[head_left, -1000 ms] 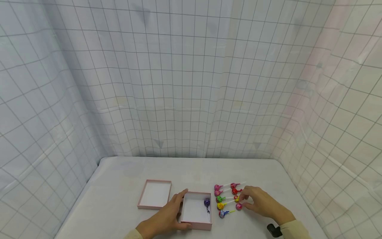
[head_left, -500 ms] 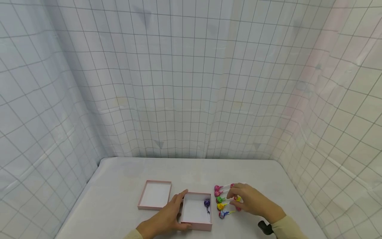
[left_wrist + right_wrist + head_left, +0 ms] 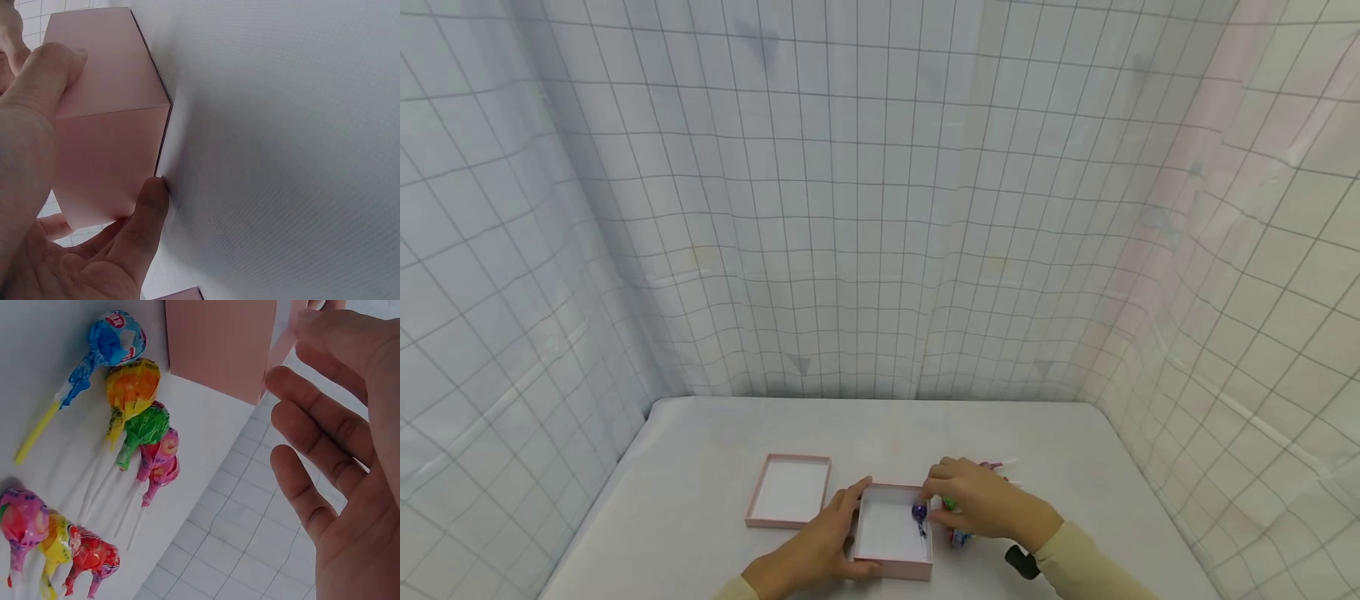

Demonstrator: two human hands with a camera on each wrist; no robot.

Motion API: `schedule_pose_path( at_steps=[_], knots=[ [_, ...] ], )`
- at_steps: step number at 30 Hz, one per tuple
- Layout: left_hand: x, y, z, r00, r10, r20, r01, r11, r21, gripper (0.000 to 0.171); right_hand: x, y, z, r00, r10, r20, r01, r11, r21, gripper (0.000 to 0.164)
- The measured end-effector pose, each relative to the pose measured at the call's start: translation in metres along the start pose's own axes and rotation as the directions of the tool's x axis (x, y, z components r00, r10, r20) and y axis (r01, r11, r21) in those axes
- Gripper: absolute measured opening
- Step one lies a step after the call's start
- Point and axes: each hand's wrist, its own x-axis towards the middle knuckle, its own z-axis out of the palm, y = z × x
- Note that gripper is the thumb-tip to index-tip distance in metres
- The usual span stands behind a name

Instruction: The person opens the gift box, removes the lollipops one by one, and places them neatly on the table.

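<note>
My left hand (image 3: 820, 537) holds the pink box (image 3: 895, 569) by its left side, thumb on the near wall and fingers at the back corner. Inside the white-lined box, against the right wall, lies a purple lollipop (image 3: 919, 511). Over the box's right rim comes my right hand (image 3: 981, 500), thumb and index finger apart beside the lollipop's head. In the right wrist view that hand (image 3: 350, 437) has its other fingers loosely bent outside the box, while the thumb and index tips are partly cut off at the top edge.
Right of the box lie wrapped lollipops in two rows: blue (image 3: 117, 337), orange-yellow (image 3: 133, 387), green (image 3: 148, 425) and pink ones, then pink (image 3: 24, 519), yellow (image 3: 59, 540) and red (image 3: 95, 555). The shallow pink lid (image 3: 790, 490) lies inside-up at the left. Gridded curtains (image 3: 880, 250) surround the table.
My right hand has moved left, from the outer lollipop row across the inner one to the box's right rim. The left hand, box and lid stay in place.
</note>
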Motion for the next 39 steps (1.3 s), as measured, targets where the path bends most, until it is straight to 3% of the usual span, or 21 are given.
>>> schedule_pose_path(
  at_steps=[4, 8, 15, 19, 23, 29, 33, 39],
  knots=[
    [-0.001, -0.002, 0.000, 1.000, 0.011, 0.002, -0.011, 1.000, -0.021, 0.128, 0.016, -0.006, 0.000, 0.992, 0.060, 0.112, -0.058, 0.998, -0.019, 0.013],
    [-0.002, -0.003, 0.002, 1.000, 0.029, 0.000, -0.029, 0.999, -0.028, 0.127, 0.028, -0.010, 0.005, 0.964, 0.151, 0.218, -0.137, 0.987, -0.079, 0.010],
    [-0.002, -0.002, 0.003, 1.000, 0.022, 0.015, -0.021, 0.999, -0.041, 0.124, 0.036, -0.015, 0.011, 0.966, 0.145, 0.214, -0.102, 0.975, -0.199, 0.016],
    [-0.002, -0.002, 0.002, 1.000, 0.026, 0.012, -0.026, 0.998, -0.053, 0.125, 0.042, -0.018, 0.011, 0.965, 0.131, 0.226, -0.101, 0.985, -0.143, 0.007],
    [-0.003, -0.002, 0.002, 1.000, 0.029, 0.006, -0.029, 0.999, -0.034, 0.126, 0.047, -0.021, 0.013, 0.959, 0.112, 0.262, -0.103, 0.994, -0.047, 0.015],
    [-0.004, -0.002, 0.001, 0.999, 0.032, -0.004, -0.032, 0.999, -0.015, 0.125, 0.057, -0.026, 0.014, 0.954, 0.105, 0.282, -0.101, 0.994, -0.029, 0.023],
    [-0.004, -0.002, 0.001, 0.999, 0.039, -0.008, -0.039, 0.999, -0.015, 0.125, 0.063, -0.028, 0.017, 0.936, 0.102, 0.336, -0.105, 0.994, -0.011, 0.026],
    [-0.003, -0.002, 0.004, 0.999, 0.042, -0.017, -0.042, 0.999, 0.025, 0.125, 0.073, -0.028, 0.026, 0.923, 0.042, 0.383, -0.052, 0.999, 0.016, 0.030]
  ],
)
